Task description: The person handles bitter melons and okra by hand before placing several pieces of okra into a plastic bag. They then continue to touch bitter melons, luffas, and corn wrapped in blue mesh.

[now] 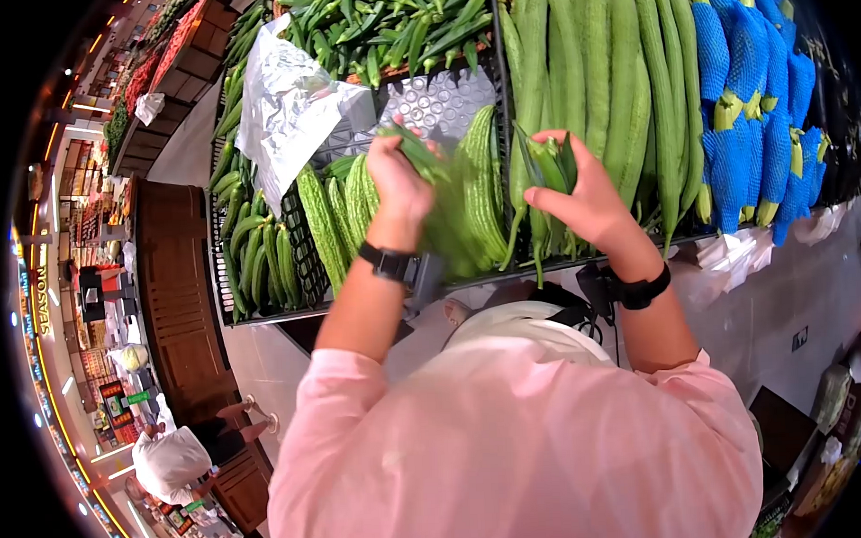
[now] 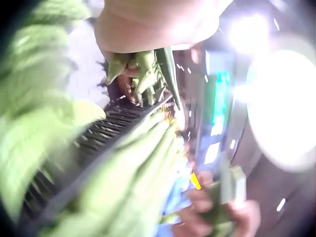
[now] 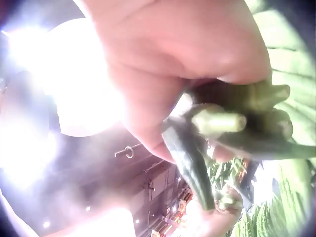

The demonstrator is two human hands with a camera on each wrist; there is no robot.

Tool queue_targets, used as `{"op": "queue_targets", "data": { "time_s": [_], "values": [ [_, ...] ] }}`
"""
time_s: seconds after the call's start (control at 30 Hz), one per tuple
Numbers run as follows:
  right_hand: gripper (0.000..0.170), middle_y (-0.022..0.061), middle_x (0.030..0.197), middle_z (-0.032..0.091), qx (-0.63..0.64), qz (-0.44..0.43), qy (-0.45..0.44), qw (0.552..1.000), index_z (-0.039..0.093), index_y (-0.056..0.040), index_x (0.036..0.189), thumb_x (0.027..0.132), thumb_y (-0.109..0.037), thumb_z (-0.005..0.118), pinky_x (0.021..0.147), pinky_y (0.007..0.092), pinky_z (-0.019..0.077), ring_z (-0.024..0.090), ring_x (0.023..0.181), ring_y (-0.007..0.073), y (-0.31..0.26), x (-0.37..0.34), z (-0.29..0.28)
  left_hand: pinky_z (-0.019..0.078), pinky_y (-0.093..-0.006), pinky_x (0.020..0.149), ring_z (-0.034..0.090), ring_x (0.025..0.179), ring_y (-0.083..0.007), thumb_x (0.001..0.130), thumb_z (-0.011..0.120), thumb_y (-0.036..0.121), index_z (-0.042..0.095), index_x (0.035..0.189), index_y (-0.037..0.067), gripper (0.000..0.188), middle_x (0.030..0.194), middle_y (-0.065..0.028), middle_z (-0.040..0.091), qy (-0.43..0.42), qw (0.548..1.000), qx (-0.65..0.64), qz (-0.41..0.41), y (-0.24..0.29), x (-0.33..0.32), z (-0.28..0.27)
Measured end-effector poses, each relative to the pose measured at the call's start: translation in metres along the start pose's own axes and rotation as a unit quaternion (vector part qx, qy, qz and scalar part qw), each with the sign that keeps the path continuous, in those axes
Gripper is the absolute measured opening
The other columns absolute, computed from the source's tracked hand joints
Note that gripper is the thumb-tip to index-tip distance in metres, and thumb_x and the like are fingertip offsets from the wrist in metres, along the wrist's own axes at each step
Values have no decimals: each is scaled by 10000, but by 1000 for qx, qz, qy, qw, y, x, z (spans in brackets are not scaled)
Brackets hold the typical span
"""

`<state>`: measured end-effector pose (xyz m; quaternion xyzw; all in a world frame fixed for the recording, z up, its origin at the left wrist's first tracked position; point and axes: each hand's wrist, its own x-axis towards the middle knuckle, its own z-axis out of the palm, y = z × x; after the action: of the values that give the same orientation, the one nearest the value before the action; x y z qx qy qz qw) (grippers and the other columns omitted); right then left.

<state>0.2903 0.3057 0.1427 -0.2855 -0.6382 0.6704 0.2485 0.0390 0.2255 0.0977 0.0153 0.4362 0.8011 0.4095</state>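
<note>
My left hand (image 1: 399, 185) grips a small bunch of okra (image 1: 417, 156) above the crate of bitter melons (image 1: 484, 163). The stem ends of these pods (image 2: 144, 74) poke out below the palm in the left wrist view. My right hand (image 1: 594, 197) holds another bunch of okra (image 1: 550, 162) between thumb and fingers, over the lower ends of long ridged gourds. In the right wrist view, cut stems and a dark pod (image 3: 190, 160) stick out of that grip. Much of each bunch is hidden by the fingers.
A heap of okra (image 1: 393, 24) lies at the back. Crumpled clear plastic (image 1: 287, 108) drapes over the crates at left, near small green cucumbers (image 1: 260, 261). Long gourds (image 1: 623, 91) and blue-netted vegetables (image 1: 746, 59) fill the right side. A person (image 1: 172, 463) is at lower left.
</note>
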Motion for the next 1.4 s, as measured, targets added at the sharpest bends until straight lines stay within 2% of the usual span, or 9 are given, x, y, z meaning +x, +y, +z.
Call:
{"op": "queue_targets", "data": {
  "time_s": [0.13, 0.4, 0.43, 0.57, 0.8, 0.93, 1.03, 1.33, 1.4],
  "values": [
    [567, 52, 1041, 654, 126, -6, -5, 992, 501, -60, 1339, 847, 9, 773, 703, 254, 511, 602, 854, 91, 10, 33, 40, 514, -406, 810, 589, 892, -255, 933, 446, 285, 550, 1396, 84, 515, 1060, -91, 624, -137, 943, -244, -180, -4, -18, -52],
    [877, 153, 1282, 655, -109, 52, -119, 986, 348, -3, 1544, 856, -209, 852, 927, 333, 521, 629, 1075, 198, 6, 80, 134, 542, -426, 953, 655, 1137, -260, 1001, 461, 419, 569, 1402, 110, 518, 1228, -108, 671, -95, 964, -198, -150, -8, -59, -76],
    [1009, 291, 1527, 478, -313, 18, -148, 938, 152, 60, 1623, 944, -384, 751, 1103, 370, 447, 539, 1342, 315, 11, 83, 145, 549, -431, 954, 661, 1141, -267, 1007, 462, 464, 573, 1393, 108, 536, 1242, -113, 674, -76, 970, -181, -147, -8, -61, -79],
    [1021, 413, 1619, 243, -331, 35, -169, 928, 62, 201, 1569, 1011, -521, 520, 1279, 420, 194, 193, 1561, 487, 15, 70, 173, 558, -452, 982, 671, 1175, -285, 1033, 438, 648, 583, 1390, 107, 663, 1308, -132, 672, -59, 975, -164, -136, -13, -58, -98],
    [832, 336, 1664, 239, -412, 22, -150, 898, 160, 154, 1588, 1085, -460, 408, 1281, 441, 150, 187, 1582, 432, 7, 45, 180, 477, -474, 1071, 559, 1338, -272, 1007, 282, 793, 471, 1542, 193, 826, 1468, -85, 574, -91, 962, -193, -172, 0, -72, -90],
    [781, 252, 1712, 180, -81, 67, -128, 986, 163, 80, 1628, 1116, -474, 366, 1287, 389, 107, 135, 1611, 317, 16, 47, 172, 423, -506, 1134, 492, 1419, -278, 963, 208, 864, 382, 1607, 236, 917, 1563, -76, 494, -121, 955, -186, -199, 2, -76, -88],
    [805, 199, 1745, 79, 133, 103, -140, 976, 79, -28, 1673, 1112, -550, 323, 1296, 386, 51, 72, 1619, 226, 10, 41, 165, 386, -514, 1173, 448, 1457, -275, 936, 185, 896, 313, 1643, 286, 942, 1623, -49, 424, -134, 959, -172, -180, -1, -78, -86],
    [696, 178, 1702, 275, 146, 37, -151, 977, 217, -31, 1647, 1120, -475, 314, 1285, 427, 112, 219, 1591, 259, 13, 16, 144, 474, -479, 1107, 565, 1341, -280, 865, 285, 952, 425, 1584, 277, 996, 1518, -59, 537, -92, 960, -165, -209, -17, -79, -77],
    [665, 171, 1662, 354, 164, 28, -133, 977, 289, -30, 1609, 1108, -463, 355, 1227, 413, 250, 320, 1544, 262, 9, 17, 136, 472, -548, 1094, 548, 1343, -300, 833, 235, 970, 355, 1603, 263, 1052, 1532, -62, 499, -89, 972, -129, -175, -17, -82, -72]
  ]
}}
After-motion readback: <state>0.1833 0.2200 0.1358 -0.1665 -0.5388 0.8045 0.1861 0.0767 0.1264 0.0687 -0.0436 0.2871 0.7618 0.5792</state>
